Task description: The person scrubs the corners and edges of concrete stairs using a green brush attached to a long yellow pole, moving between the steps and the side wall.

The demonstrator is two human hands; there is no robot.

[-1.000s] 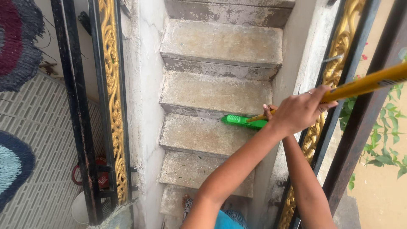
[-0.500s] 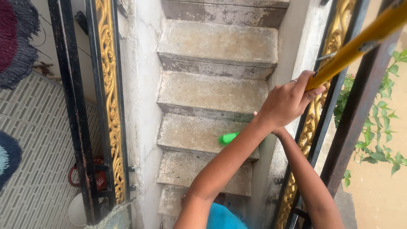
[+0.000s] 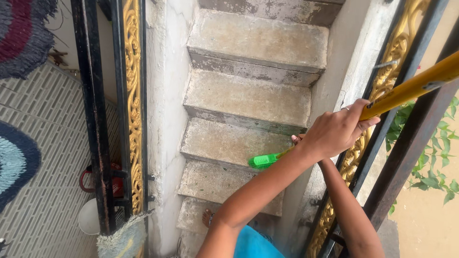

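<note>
Both hands grip the long yellow broom handle (image 3: 411,88): left hand (image 3: 337,131) wrapped on top, right hand (image 3: 297,139) mostly hidden beneath. Since half a second ago, the handle has dropped flatter toward three o'clock, and the green plastic brush head (image 3: 262,161) sits on the worn concrete step (image 3: 224,141).

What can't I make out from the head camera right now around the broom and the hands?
- Right hand: mostly hidden behind the left hand; its grip cannot be judged.
- Yellow broom handle: top cut off by the right frame edge.
- Green broom head: partly covered by the left forearm; bristle contact with the concrete step is unclear.
- Person's feet: hidden below the arms.
</note>
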